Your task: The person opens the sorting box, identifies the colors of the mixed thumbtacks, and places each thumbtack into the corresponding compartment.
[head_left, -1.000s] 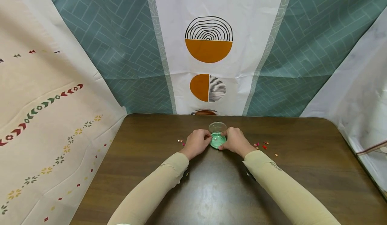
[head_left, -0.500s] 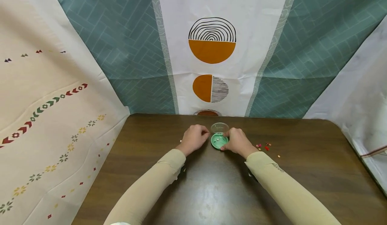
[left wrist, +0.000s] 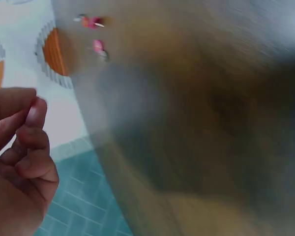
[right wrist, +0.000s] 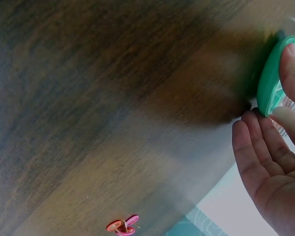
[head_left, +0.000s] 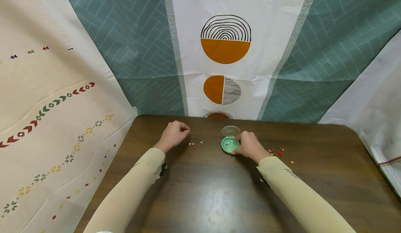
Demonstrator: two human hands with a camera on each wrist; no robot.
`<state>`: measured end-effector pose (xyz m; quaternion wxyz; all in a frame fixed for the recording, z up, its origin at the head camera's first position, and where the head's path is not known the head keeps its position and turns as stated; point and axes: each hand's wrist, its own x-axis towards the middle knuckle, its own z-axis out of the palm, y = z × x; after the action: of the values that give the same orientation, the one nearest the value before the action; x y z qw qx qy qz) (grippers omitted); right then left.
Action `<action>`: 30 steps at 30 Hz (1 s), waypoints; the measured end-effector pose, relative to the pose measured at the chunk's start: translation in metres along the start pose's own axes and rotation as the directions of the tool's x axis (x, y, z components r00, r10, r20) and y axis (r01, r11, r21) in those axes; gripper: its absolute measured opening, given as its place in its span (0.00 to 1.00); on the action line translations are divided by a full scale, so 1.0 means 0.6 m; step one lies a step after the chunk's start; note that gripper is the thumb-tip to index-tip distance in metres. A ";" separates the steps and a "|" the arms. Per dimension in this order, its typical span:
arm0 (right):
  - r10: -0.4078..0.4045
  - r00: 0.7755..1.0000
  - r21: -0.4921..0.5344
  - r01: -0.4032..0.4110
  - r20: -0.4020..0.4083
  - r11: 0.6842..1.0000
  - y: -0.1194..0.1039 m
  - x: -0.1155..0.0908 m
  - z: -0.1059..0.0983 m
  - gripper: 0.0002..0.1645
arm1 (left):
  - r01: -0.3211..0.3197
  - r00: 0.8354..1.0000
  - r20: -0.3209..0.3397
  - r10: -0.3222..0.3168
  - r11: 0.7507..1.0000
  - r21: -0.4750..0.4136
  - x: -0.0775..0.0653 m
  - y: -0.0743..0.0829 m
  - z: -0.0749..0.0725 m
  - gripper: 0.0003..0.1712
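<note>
My right hand (head_left: 249, 146) holds the rim of a small round green case (head_left: 223, 149), thumb at the near side and forefinger near the hinge. Its clear lid (head_left: 230, 131) stands open at the back, and a tiny light piece lies inside. In the right wrist view the thumb presses on the green case (right wrist: 269, 78). My left hand (head_left: 173, 135) is off to the left above the table, fingers curled. Thumb and forefinger tips meet in the left wrist view, with nothing plainly visible between them. Several thumbtacks (head_left: 194, 147) lie between this hand and the case.
More thumbtacks (head_left: 280, 153), red, pink and orange, are scattered right of the right hand; some of these thumbtacks (right wrist: 125, 226) show in the right wrist view. The brown wooden table (head_left: 200, 191) ends at a patterned cloth (head_left: 150, 97) behind.
My left hand has moved away from the case to the left, uncovering the thumbtacks there. The right hand stays on the case's rim. The head view has shifted slightly.
</note>
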<state>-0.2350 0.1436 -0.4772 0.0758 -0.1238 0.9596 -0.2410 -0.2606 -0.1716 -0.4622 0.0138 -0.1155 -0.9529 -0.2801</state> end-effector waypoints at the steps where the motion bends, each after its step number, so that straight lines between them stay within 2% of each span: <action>1: -0.001 1.000 0.000 0.001 0.000 1.000 0.000 0.000 0.000 0.37 | 0.001 1.000 0.025 -0.002 1.000 0.019 -0.004 -0.006 0.001 0.05; 3: -0.002 1.000 0.000 0.002 0.000 1.000 0.000 0.000 -0.001 0.37 | 0.000 0.997 0.077 -0.004 0.999 0.051 -0.012 -0.015 0.003 0.05; 7: 0.001 1.000 -0.005 -0.001 0.000 1.000 0.001 0.000 0.000 0.37 | -0.042 0.987 0.159 0.023 0.992 0.118 -0.023 -0.023 0.011 0.05; 10: 0.002 1.000 -0.009 -0.002 0.003 1.000 0.003 0.001 0.001 0.37 | -0.077 0.981 0.189 0.048 0.986 0.150 -0.024 -0.025 0.018 0.05; 13: 0.002 1.000 -0.007 -0.002 0.004 1.000 0.004 0.002 0.002 0.38 | -0.087 0.976 0.212 0.051 0.983 0.161 -0.023 -0.025 0.024 0.06; 18: 0.012 1.000 0.006 -0.012 0.002 1.000 0.005 0.003 0.002 0.38 | -0.106 0.970 0.235 0.063 0.979 0.176 -0.021 -0.024 0.030 0.09; 30: 0.016 1.000 0.004 -0.016 0.007 1.000 0.006 0.004 0.001 0.38 | -0.138 0.967 0.240 0.083 0.966 0.219 -0.023 -0.022 0.035 0.06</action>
<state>-0.2379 0.1459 -0.4796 0.0812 -0.1170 0.9599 -0.2417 -0.2496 -0.1741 -0.4882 -0.0669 -0.1979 -0.9665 -0.1494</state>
